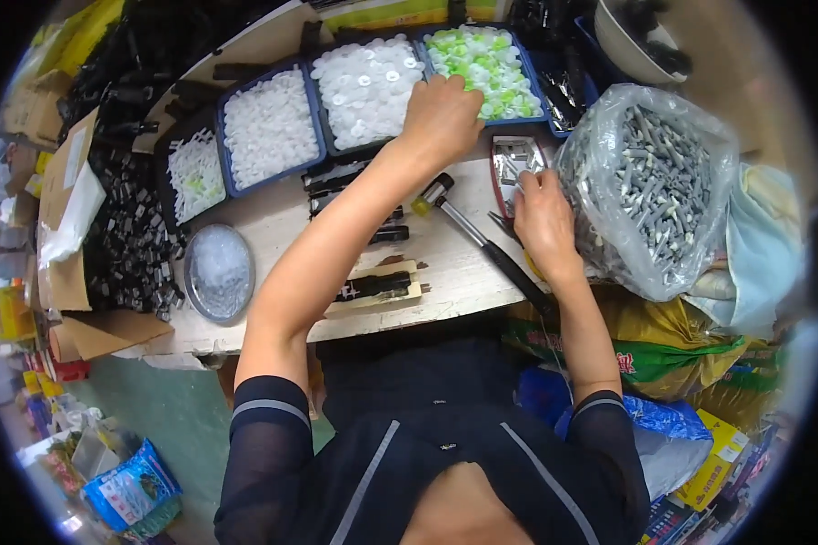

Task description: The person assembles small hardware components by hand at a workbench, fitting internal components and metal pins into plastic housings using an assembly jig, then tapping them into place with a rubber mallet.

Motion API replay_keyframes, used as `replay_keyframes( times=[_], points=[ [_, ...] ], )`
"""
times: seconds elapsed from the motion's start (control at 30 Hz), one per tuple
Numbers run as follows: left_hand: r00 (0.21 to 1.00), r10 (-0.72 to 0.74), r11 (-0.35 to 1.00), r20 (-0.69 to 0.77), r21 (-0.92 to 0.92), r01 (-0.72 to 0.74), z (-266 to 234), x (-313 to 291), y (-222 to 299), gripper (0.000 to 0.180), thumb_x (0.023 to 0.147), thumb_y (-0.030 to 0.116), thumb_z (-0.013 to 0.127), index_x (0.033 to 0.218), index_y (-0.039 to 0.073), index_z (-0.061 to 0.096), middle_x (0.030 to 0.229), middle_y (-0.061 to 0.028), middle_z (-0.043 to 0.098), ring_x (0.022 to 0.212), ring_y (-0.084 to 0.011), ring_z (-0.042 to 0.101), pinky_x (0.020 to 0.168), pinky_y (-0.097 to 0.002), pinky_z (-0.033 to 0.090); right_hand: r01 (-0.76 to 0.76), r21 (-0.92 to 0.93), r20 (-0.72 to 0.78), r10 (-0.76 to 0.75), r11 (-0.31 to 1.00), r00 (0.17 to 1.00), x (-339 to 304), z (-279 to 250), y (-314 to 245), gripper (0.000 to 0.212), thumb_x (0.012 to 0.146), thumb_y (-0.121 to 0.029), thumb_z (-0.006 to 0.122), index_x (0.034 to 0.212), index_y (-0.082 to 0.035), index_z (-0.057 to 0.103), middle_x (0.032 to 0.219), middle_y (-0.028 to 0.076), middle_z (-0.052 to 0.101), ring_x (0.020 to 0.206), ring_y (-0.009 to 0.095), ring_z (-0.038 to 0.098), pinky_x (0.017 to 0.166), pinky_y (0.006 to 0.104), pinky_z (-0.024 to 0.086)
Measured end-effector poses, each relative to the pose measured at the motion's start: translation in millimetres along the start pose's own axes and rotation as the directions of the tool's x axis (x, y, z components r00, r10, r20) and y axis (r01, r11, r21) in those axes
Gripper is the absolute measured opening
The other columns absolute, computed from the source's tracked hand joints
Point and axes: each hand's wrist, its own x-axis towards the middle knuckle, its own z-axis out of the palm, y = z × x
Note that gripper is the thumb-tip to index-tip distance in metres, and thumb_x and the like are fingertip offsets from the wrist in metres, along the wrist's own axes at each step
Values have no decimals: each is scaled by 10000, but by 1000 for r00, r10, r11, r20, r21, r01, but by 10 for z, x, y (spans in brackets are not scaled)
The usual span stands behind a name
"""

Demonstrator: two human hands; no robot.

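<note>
My left hand [443, 118] reaches across the table to the near left corner of a blue tray of small green and white plastic pieces [495, 77]. Its fingers are curled together, and the tips are hidden from view. My right hand [545, 218] is at a small red-rimmed tray [495, 186] with small metal parts in it. The fingers there are pinched together, and whatever they hold is too small to make out. Between my forearms lies a hammer [486, 241] with a black grip. A black part [373, 286] rests on a wooden block near the table's front edge.
More trays hold white discs [368, 91], white plastic pieces [268, 127] and white sticks [195, 173]. A clear bag of grey parts [659, 182] stands at the right. On the left are a round clear dish [219, 272] and a heap of black parts [132, 218].
</note>
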Motion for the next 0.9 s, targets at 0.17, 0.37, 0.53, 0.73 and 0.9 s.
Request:
replay_keyframes(
  times=[0.17,0.37,0.53,0.73,0.9],
  points=[
    [994,-70,997,80,38,67,288,278,-30,220,706,211,687,826,31,649,782,-184,602,796,-354,585,680,-432,469,-33,-56,3,34,998,999,177,61,-49,166,784,-86,543,905,28,541,933,231,492,807,381,585,671,465,501],
    [984,-94,986,155,-124,114,240,399,-180,268,670,232,726,849,42,667,760,-186,636,744,-346,615,696,-407,487,-11,-146,87,24,989,996,304,164,42,129,778,-44,507,869,21,571,882,229,556,715,371,624,617,445,516],
    [955,-292,887,60,-356,294,136,421,-212,232,681,230,722,766,28,647,679,-136,632,592,-231,609,582,-333,475,4,-171,91,12,985,996,301,161,8,129,775,-29,497,863,31,571,884,241,577,727,379,630,629,439,522],
    [900,-360,446,244,-803,396,-204,151,-97,161,763,99,664,863,4,581,697,-79,621,582,-138,573,535,-250,457,-7,-183,54,17,983,998,247,204,34,133,773,-34,500,859,29,578,860,246,582,728,383,630,639,445,523],
    [893,-358,-4,271,-957,289,-577,-607,106,202,756,21,676,911,-40,563,844,-156,646,635,-167,604,590,-286,520,61,87,-65,-55,994,996,155,56,31,124,722,-42,545,819,10,601,825,237,582,727,400,600,656,457,489]
  ],
)
